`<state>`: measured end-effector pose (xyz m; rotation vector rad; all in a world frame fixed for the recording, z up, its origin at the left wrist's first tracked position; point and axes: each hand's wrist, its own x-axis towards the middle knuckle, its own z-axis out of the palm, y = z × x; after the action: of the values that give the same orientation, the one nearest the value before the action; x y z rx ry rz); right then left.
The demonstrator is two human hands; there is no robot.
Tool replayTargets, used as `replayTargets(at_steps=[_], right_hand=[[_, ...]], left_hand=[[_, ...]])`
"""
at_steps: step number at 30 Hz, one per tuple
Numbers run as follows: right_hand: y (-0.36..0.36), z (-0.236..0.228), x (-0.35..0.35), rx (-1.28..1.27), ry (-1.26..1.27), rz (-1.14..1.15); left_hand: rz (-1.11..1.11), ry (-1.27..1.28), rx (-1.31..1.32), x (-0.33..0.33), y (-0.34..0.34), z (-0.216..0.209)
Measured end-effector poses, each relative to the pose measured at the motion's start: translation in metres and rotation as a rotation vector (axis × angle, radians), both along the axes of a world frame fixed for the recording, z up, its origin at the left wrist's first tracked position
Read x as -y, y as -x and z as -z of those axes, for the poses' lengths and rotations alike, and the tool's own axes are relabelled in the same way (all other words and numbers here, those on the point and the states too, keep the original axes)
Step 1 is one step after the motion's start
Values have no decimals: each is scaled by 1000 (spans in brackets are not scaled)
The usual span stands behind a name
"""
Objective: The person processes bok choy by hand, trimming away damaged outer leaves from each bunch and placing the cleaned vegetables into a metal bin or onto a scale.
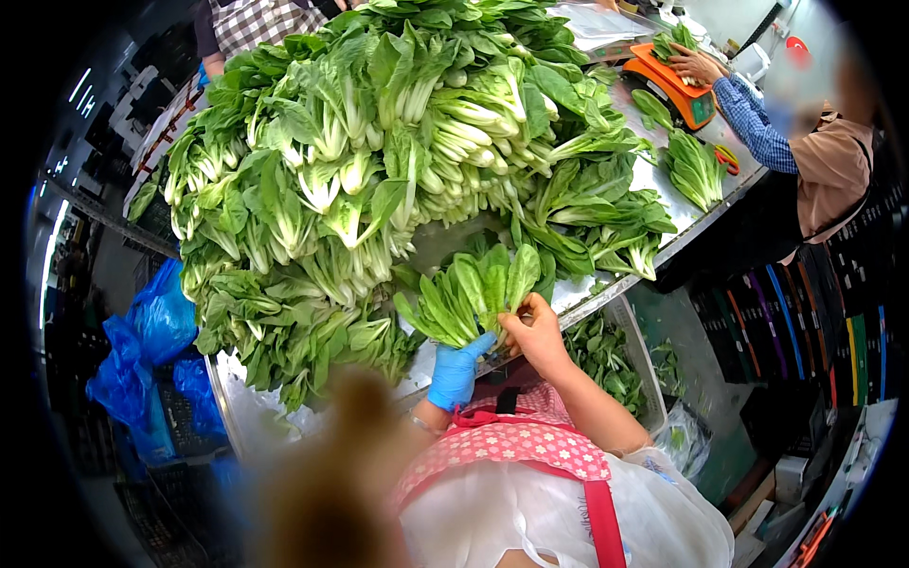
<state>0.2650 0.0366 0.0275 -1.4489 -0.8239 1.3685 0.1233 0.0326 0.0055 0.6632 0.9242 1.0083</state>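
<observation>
A small bunch of leafy greens (pixel 478 289) is gathered between my two hands, with its leaves fanned away from me. My left hand (pixel 456 369), in a blue glove, is closed round the lower end at the left. The bare fingers of my right hand (pixel 532 333) pinch the bunch at its right side. The stem ends are mostly hidden by my hands. Just beyond rises a large heap of pale-stemmed leafy greens (pixel 379 142), stacked across the metal table (pixel 241 402).
A crate of loose leaves (pixel 606 364) stands below the table edge at my right. Blue plastic bags (pixel 156 322) lie at the left. At the far right, a co-worker's hands (pixel 696 66) hold greens on an orange scale (pixel 668 85), near orange-handled scissors (pixel 727 159). Another person's checked apron (pixel 265 24) shows behind the heap.
</observation>
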Motion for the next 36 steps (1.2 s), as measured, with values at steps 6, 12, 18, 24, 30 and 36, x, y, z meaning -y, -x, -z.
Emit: replayTargets(at_steps=[6, 12, 18, 24, 30, 36], right_hand=[[0, 13, 6, 6, -177, 6], [-1, -21, 11, -203, -13, -479], [50, -7, -33, 863, -716, -765], [161, 17, -67, 921, -1068, -1021], [225, 28, -87, 1072, -967, -1099], [221, 20, -52, 1255, -1119, -1000]], left_hand=[[58, 21, 63, 7, -3, -2], [246, -84, -174, 27, 33, -4], [-417, 28, 67, 70, 106, -43], [-642, -36, 148, 107, 176, -24], [-747, -51, 174, 114, 188, -9], [-738, 3, 261, 112, 203, -6]])
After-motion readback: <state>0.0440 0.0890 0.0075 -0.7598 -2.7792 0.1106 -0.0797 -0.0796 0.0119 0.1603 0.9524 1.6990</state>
